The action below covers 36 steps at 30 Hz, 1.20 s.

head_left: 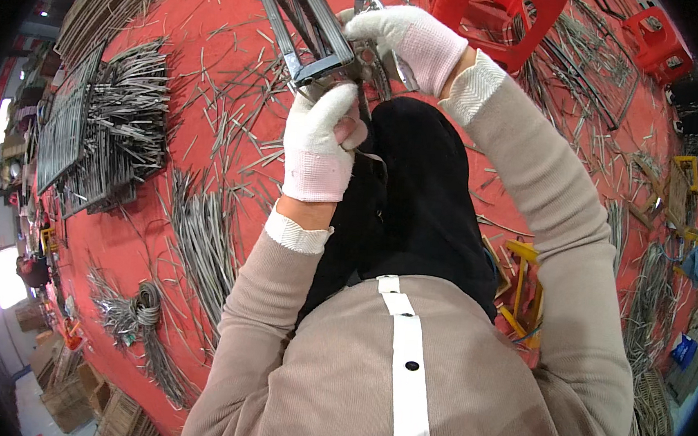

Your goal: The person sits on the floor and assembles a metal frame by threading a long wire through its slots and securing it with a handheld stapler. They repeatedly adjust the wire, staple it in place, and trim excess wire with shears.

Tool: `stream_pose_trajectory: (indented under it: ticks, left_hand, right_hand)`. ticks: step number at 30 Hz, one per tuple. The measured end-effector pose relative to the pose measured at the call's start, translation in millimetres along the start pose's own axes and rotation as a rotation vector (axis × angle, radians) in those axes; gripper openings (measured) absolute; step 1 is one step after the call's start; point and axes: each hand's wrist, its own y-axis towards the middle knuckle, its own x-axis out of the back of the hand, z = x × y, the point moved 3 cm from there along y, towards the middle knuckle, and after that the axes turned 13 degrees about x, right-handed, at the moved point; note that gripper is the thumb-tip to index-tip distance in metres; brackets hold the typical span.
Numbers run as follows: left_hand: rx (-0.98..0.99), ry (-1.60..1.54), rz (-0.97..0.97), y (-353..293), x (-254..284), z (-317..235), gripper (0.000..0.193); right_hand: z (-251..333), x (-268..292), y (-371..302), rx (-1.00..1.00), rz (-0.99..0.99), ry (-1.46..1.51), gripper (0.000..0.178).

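Note:
A narrow grey frame (324, 66) with a squared near end stands above my lap, at the top middle. My left hand (318, 146), in a white and pink knit glove, is curled closed just below that end. Whatever lies between its fingers is hidden. My right hand (412, 47), gloved alike, is closed at the frame's right side, around a silver metal tool (408, 73) with a long flat bar. The tool's kind is not clear, as the glove covers much of it. Between my hands, dark strips hang down beside the frame.
Loose grey strips (208, 240) litter the red floor. A strip-woven panel (106, 125) lies at the left, near a tied strip bundle (148, 305). Red plastic stools (535, 36) stand at the upper right. A yellow frame (513, 321) is beside my right hip.

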Motion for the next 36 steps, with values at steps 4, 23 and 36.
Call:
stream_pose_trajectory:
  ticks: [4, 23, 36]
  left_hand:
    - [-0.01, 0.021, 0.033, 1.8, -0.4, -1.0, 0.008]
    - [-1.251, 1.539, -0.44, -14.3, 19.1, -72.3, 0.061]
    - [-1.411, 1.44, -0.064, 144.5, -111.6, -185.4, 0.018]
  right_hand:
    - [-2.4, 2.6, -18.1, 0.048, 0.089, 0.023, 0.018]
    - [-226.6, 256.5, -184.4, -0.682, -0.567, -0.85, 0.051]
    - [-82.7, 54.8, -53.2, 0.344, -0.305, -1.112, 0.08]
